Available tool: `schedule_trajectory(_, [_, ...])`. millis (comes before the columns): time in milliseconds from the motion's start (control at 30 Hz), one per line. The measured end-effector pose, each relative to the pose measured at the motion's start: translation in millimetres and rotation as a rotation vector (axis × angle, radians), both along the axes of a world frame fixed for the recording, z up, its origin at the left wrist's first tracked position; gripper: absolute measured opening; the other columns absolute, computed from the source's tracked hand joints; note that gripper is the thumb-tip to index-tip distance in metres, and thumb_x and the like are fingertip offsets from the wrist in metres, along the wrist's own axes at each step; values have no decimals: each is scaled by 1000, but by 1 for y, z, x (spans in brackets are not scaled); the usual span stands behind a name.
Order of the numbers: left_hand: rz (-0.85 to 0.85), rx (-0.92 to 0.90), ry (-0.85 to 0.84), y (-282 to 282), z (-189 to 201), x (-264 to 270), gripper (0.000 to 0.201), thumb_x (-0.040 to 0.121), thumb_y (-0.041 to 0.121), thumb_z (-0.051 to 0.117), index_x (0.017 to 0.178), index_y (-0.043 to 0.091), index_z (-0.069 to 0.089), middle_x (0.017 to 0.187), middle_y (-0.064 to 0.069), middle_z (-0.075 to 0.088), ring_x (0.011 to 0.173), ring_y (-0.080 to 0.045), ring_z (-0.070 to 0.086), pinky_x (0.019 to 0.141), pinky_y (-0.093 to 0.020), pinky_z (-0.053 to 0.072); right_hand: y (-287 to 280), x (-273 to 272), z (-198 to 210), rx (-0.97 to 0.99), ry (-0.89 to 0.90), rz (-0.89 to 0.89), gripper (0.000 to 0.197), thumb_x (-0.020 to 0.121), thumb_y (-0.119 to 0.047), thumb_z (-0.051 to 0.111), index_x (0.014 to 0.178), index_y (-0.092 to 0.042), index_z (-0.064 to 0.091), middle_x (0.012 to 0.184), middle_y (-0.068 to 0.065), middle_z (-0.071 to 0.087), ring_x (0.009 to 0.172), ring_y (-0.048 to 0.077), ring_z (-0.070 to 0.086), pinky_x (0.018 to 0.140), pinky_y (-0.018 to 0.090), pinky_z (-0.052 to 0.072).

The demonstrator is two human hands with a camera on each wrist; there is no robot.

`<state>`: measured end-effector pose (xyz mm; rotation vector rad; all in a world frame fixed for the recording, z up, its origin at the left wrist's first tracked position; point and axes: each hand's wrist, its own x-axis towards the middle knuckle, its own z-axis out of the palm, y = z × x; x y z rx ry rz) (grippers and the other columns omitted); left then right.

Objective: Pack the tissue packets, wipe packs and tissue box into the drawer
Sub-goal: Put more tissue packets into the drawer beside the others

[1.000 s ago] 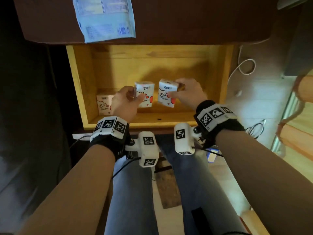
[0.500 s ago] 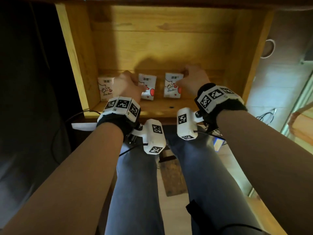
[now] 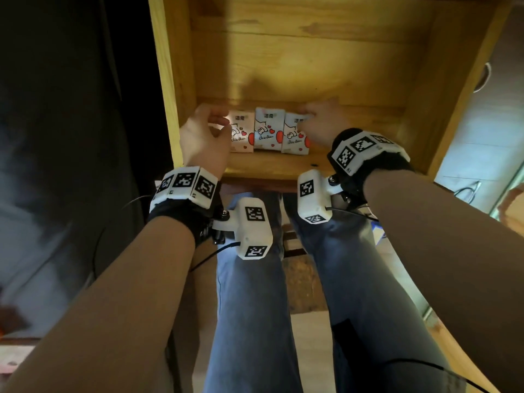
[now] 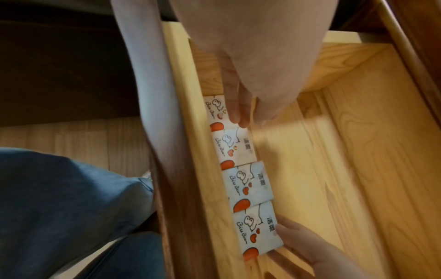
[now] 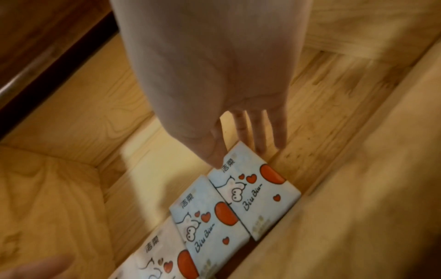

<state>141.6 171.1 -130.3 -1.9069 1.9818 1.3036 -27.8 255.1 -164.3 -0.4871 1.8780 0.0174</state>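
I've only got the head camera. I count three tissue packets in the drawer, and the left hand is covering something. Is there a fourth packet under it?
Observer: Yes. The left wrist view shows four tissue packets in one row along the drawer wall nearest the person. The left hand has straight fingers lying on the one at its end.
Operator: Is the right hand gripping the packet at its end?
Observer: No. In the right wrist view the right hand is open, and only its thumb tip touches the end packet at its top edge.
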Motion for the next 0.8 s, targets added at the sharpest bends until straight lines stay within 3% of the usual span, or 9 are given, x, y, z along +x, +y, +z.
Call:
schedule_trajectory(133, [49,-34,23,2,2,10,22,84,5,55,103,12,63,99,-4,69,75,-11,56,64,-11,44,-1,9,1,-191,17,92,44,91,-10,44,134,-17,46,143,13,34,135,32,29,113,46,32])
schedule_trajectory(200, [29,-6,20,3,0,14,23,86,7,55,107,12,62,105,-3,68,81,-11,58,63,-5,41,-5,18,0,-214,-59,152,46,91,-7,43,136,-15,43,143,13,36,133,34,32,111,50,34])
schedule_trajectory(300, [-74,101,-27,7,-9,15,32,91,9,52,122,12,55,126,-9,60,108,-22,59,87,-22,47,-6,25,-2,-152,-116,195,48,92,-4,41,139,-12,38,146,15,32,135,34,33,110,48,37])
schedule_trajectory(400, [-249,143,-87,8,-15,12,45,91,5,46,135,15,43,146,-8,40,133,-26,38,108,-32,34,-5,25,-5,-123,-127,218,48,92,-3,40,140,-10,36,147,15,30,134,33,35,110,46,36])
schedule_trajectory(500, [-359,185,-144,9,-17,9,53,91,2,44,141,16,34,155,-4,24,144,-26,17,116,-40,23,-4,23,-4,-138,-158,204,50,92,-4,40,141,-12,35,151,16,26,135,32,36,110,45,37])
schedule_trajectory(533, [-376,180,-160,10,-16,9,54,91,2,43,142,16,32,156,-3,23,145,-26,13,116,-41,22,-3,21,-4,-159,-158,172,49,92,-4,40,141,-13,36,151,16,27,129,27,42,106,40,42])
schedule_trajectory(600, [-405,155,-189,12,-14,9,56,91,1,43,143,17,28,157,-1,21,146,-27,6,115,-44,23,2,18,-4,-199,-118,86,48,92,-3,39,139,-14,40,149,12,31,99,9,51,78,19,48])
schedule_trajectory(667, [-424,155,-202,12,-15,8,59,91,2,43,144,18,25,157,-1,19,146,-28,3,114,-45,24,6,15,-4,-185,-45,-8,46,92,-4,40,137,-17,43,145,11,33,93,9,50,67,16,46])
schedule_trajectory(800, [-412,206,-207,7,-17,6,59,91,5,45,144,15,23,157,-6,18,146,-29,5,117,-44,19,11,17,-4,-104,-2,-46,45,92,-6,41,135,-19,46,144,13,31,130,30,39,102,37,45])
